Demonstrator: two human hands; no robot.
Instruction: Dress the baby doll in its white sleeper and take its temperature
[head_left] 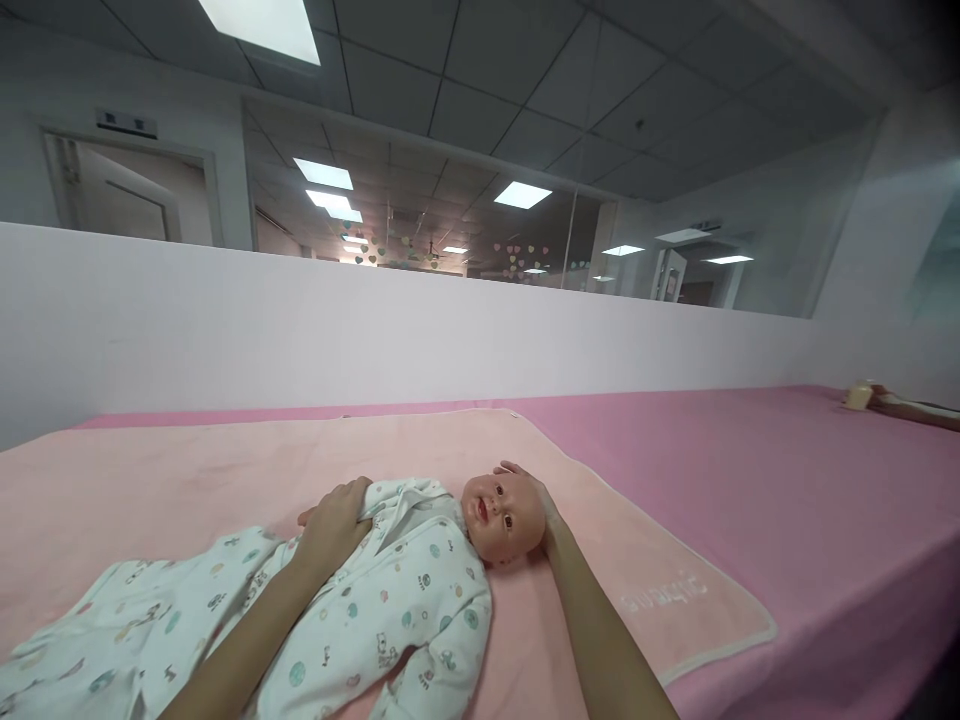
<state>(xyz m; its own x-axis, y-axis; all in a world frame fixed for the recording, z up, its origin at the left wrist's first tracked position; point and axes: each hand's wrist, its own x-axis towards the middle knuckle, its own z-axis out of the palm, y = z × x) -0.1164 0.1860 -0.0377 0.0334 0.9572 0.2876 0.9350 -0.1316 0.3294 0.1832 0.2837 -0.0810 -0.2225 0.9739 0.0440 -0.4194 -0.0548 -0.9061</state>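
A baby doll lies on its back, its bald head to the right, dressed in a white patterned baby outfit. My left hand bends over the far side of the doll's body, fingers gripping around its far arm and sleeve. A small doll hand pokes out beside my left hand. Around the crown of the head curves my right hand, cupping it, with fingertips showing at the far side. My right palm is mostly hidden behind the head.
Under the doll spreads a peach blanket with a pale edge, on a pink-covered surface. At the far right, a small yellowish item and a person's arm appear. A low white wall with glass above stands behind.
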